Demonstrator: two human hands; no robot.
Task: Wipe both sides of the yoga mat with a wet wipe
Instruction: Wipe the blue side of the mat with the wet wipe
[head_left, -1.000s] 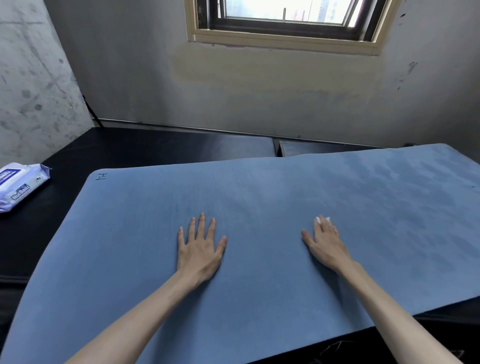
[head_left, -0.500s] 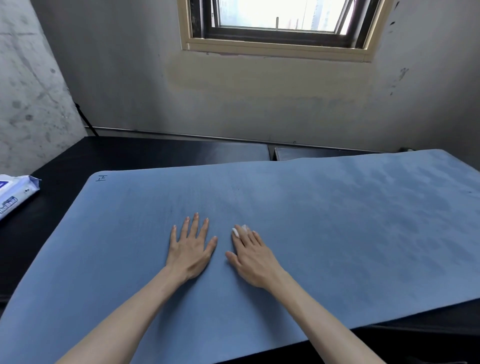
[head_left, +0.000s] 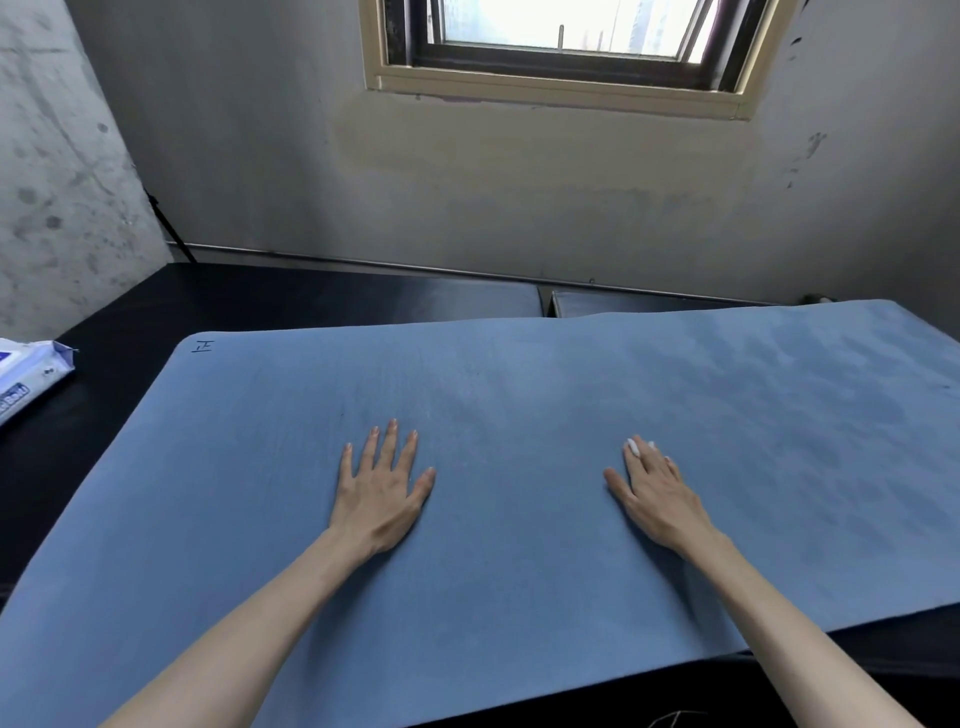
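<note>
A blue yoga mat (head_left: 519, 395) lies spread flat over a black surface and fills most of the view. Darker damp patches mark its right part. My left hand (head_left: 382, 488) rests flat on the mat, fingers straight and spread. My right hand (head_left: 657, 493) presses flat on the mat to the right of it. A white wet wipe (head_left: 638, 445) lies under its fingers, with only small bits showing at the fingertips.
A white and purple pack of wet wipes (head_left: 28, 376) lies on the black surface (head_left: 322, 296) at the far left. A grey wall with a window (head_left: 571, 47) stands behind. The mat's near edge overhangs at the lower right.
My right hand slid left across the mat until it was beside my left hand, then back to the right, with the wipe under it. My left hand stayed in place.
</note>
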